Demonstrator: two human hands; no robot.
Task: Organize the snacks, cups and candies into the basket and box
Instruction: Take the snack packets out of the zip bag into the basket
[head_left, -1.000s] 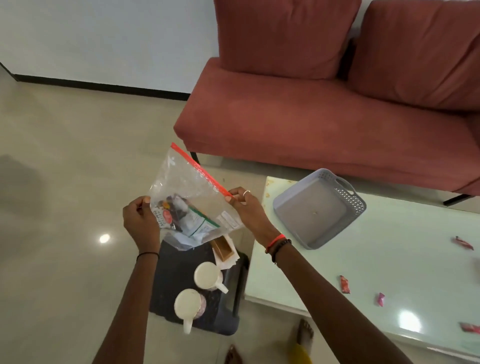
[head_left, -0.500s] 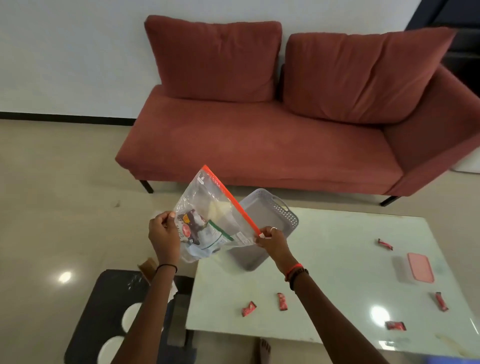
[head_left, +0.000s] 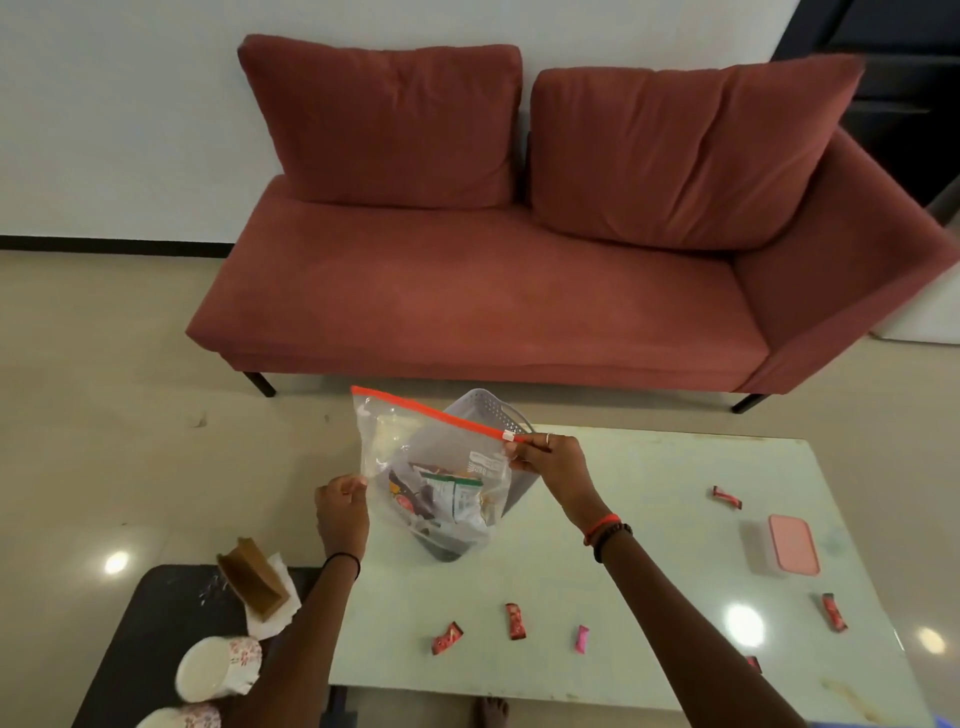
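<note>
Over the table's (head_left: 649, 545) left end we hold a snack bag (head_left: 434, 467) between our hands: left hand (head_left: 340, 512) pinching its left edge, right hand (head_left: 553, 462) gripping the zipper's right end. Behind it sits the basket (head_left: 488, 413).

A rust-red two-cushion sofa (head_left: 483, 270) stands against a white wall (head_left: 119, 114) on glossy beige floor (head_left: 93, 415) reflecting ceiling lights.

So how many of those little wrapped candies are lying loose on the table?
6: three near the front edge, one far right of the person's right hand, one beyond the pink box, one partly hidden. More may be out of view.
</note>
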